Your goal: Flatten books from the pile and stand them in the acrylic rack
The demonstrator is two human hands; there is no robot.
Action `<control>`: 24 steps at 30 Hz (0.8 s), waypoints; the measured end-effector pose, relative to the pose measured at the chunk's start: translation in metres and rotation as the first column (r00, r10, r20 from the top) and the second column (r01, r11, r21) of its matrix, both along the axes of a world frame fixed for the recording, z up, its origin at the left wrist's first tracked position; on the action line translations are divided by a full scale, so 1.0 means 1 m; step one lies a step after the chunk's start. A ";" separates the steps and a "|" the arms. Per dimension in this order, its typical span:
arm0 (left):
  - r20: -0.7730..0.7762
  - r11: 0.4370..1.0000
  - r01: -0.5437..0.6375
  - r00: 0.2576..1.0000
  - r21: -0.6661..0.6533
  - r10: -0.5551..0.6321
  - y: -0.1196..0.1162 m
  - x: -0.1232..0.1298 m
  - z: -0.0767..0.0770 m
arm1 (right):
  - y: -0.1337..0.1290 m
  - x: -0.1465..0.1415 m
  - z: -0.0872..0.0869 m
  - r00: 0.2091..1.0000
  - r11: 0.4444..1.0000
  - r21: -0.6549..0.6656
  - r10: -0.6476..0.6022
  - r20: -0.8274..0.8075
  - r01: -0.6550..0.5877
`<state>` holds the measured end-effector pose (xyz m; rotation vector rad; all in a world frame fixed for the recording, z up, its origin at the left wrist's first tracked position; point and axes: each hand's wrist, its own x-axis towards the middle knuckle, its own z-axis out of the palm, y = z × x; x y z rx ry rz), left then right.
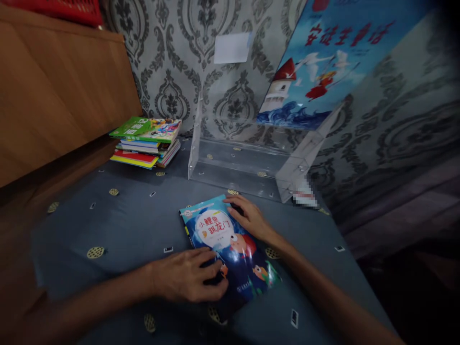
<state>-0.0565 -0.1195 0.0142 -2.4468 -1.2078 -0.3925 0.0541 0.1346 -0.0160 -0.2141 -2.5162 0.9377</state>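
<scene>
Red basket [77, 10] atop wooden cabinet [61, 91], grey patterned wallpaper [170, 98]

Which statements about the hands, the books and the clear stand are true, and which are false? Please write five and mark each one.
1. The left hand and the right hand are both at the blue book. True.
2. The stack of books is to the left of the clear stand. True.
3. The blue book is inside the clear stand. False: it lies cover up on the cloth, nearer to the person than the stand.
4. A green book is on top of the stack. True.
5. The left hand is on the green book. False: it is at the blue book.
</scene>
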 end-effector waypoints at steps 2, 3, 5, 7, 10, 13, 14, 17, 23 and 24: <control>-0.014 0.998 0.070 0.997 -0.008 -0.070 0.010 0.000 0.001 | 0.007 0.008 -0.003 1.000 0.998 0.047 -0.028 0.001 0.028; -0.026 0.996 0.092 0.995 -0.012 -0.092 0.014 -0.001 0.003 | 0.009 0.011 -0.005 0.999 0.997 0.069 -0.038 0.006 0.037; -0.056 0.992 0.121 0.991 -0.038 -0.123 0.022 -0.003 0.007 | 0.014 0.014 -0.009 0.999 0.994 0.104 -0.048 0.023 0.045; -0.073 0.988 0.136 0.987 -0.069 -0.141 0.027 -0.004 0.011 | 0.019 0.013 -0.012 0.998 0.990 0.130 -0.054 0.037 0.049; -0.069 0.988 0.136 0.987 -0.079 -0.142 0.030 -0.003 0.014 | 0.024 0.010 -0.012 0.998 0.983 0.175 -0.054 0.030 0.048; -0.097 0.988 0.135 0.985 -0.071 -0.141 0.031 -0.006 0.010 | 0.030 0.013 -0.010 0.996 0.972 0.222 -0.085 0.002 0.082; -0.108 0.989 0.129 0.985 -0.068 -0.135 0.031 -0.009 0.007 | 0.032 0.017 -0.010 0.994 0.966 0.235 -0.111 -0.006 0.109; -0.119 0.993 0.074 0.989 -0.090 -0.084 0.032 -0.024 0.000 | 0.040 0.040 -0.011 0.973 0.935 0.270 -0.230 -0.024 0.228; -0.106 0.936 -0.159 0.986 -0.313 0.132 0.053 -0.074 0.005 | 0.035 0.119 -0.010 0.904 0.856 0.304 -0.425 -0.044 0.418; -0.098 0.911 -0.216 0.976 -0.350 0.194 0.060 -0.081 0.007 | 0.029 0.131 -0.008 0.903 0.859 0.293 -0.429 -0.037 0.420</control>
